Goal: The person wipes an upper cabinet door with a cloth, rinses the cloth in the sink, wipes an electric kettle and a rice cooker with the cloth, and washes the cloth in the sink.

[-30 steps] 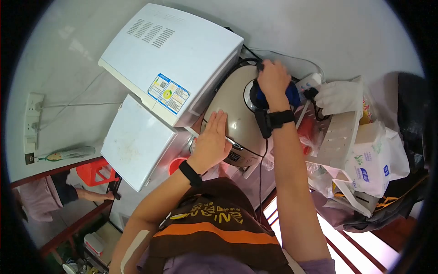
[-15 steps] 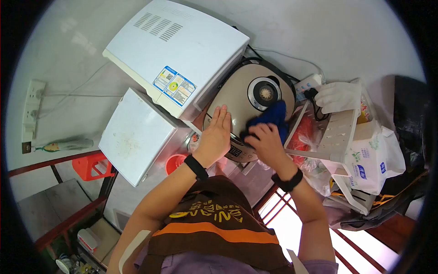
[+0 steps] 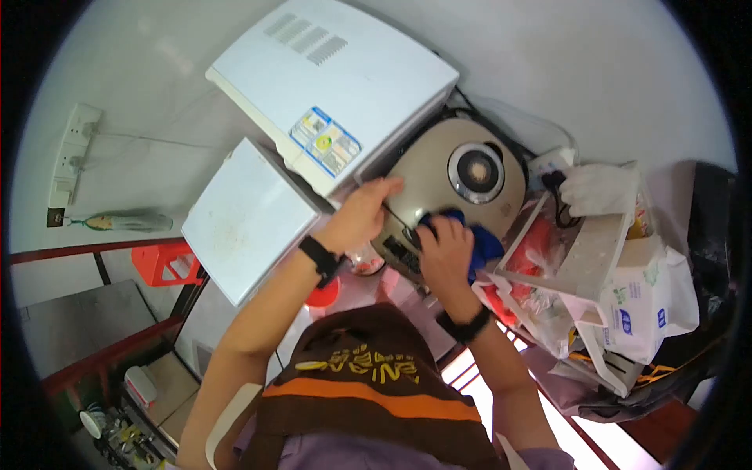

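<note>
A beige rice cooker [image 3: 423, 168] with a round steam vent [image 3: 476, 173] on its lid stands in the upper middle. My right hand [image 3: 448, 249] is closed on a dark blue cloth [image 3: 484, 249] and presses it at the front edge of the lid, above the dark control panel [image 3: 399, 254]. Part of the cloth is hidden under my fingers. At the left side of the cooker is my left hand [image 3: 360, 213], its fingers stretched out and touching the lid's edge. Nothing shows in that hand.
A white boxy appliance [image 3: 337, 70] stands behind and left of the cooker, with a smaller white box [image 3: 251, 215] beside it. At right, a white rack [image 3: 580, 251] holds bags, beside a tissue pack [image 3: 638, 305]. A red container [image 3: 323, 294] sits below my left wrist.
My left hand has slid from lying flat on the lid to its left edge. My right hand has moved the cloth from near the vent to the lid's front edge. The view has shifted.
</note>
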Demonstrator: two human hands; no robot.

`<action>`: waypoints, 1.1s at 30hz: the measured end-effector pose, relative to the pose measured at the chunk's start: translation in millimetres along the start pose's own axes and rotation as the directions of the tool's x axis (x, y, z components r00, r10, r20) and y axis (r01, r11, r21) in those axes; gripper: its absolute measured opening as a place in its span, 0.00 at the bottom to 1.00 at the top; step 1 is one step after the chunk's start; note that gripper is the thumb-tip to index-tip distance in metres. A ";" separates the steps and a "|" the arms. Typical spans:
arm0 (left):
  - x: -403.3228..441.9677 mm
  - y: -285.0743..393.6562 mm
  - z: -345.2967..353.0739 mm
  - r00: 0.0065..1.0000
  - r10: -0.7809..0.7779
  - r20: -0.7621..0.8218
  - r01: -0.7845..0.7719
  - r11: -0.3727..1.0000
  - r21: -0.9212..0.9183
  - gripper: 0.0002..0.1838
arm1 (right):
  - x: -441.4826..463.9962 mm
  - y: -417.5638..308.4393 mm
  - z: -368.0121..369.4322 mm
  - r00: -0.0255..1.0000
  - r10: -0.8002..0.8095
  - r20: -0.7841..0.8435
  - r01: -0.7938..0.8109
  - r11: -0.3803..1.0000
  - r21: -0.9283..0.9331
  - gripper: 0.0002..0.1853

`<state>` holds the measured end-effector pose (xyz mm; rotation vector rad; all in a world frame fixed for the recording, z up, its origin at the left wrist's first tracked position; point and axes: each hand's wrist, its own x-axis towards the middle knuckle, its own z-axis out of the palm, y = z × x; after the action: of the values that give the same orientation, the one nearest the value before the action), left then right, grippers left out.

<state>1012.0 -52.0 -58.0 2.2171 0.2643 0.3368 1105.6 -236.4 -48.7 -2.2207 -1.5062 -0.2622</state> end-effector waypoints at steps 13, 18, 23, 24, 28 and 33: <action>-24.2 13.8 -28.3 0.972 -0.174 0.161 0.200 0.966 -0.165 0.41 | -46.2 6.5 -24.5 0.975 0.189 0.115 -0.195 0.980 0.040 0.22; -114.2 35.5 -77.2 0.990 -0.114 0.079 0.127 0.971 -0.202 0.41 | -49.5 -4.5 -19.0 0.939 0.340 0.047 -0.339 0.940 -0.041 0.21; -222.7 12.3 -141.5 0.948 -0.315 0.050 0.316 0.907 -0.280 0.41 | 49.7 -54.5 47.9 0.953 0.294 -0.069 -0.298 0.875 -0.381 0.06; -244.6 -1.8 -152.9 0.948 -0.316 0.035 0.310 0.898 -0.311 0.41 | 68.0 -59.8 58.4 0.947 0.302 -0.105 -0.319 0.864 -0.391 0.06; -316.1 -34.3 -222.5 0.961 -0.270 0.056 0.274 0.913 -0.303 0.40 | 78.9 -95.4 81.0 0.982 0.185 -0.038 -0.178 0.836 -0.520 0.04; -414.0 -74.8 -301.0 0.942 -0.331 -0.062 0.308 0.922 -0.234 0.37 | 20.8 -138.1 94.2 0.991 0.135 -0.002 -0.115 0.834 -0.540 0.06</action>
<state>517.6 88.1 1.4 1.9010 0.6074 0.2823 978.7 -133.2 -89.1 -2.7594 -1.4190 -0.6837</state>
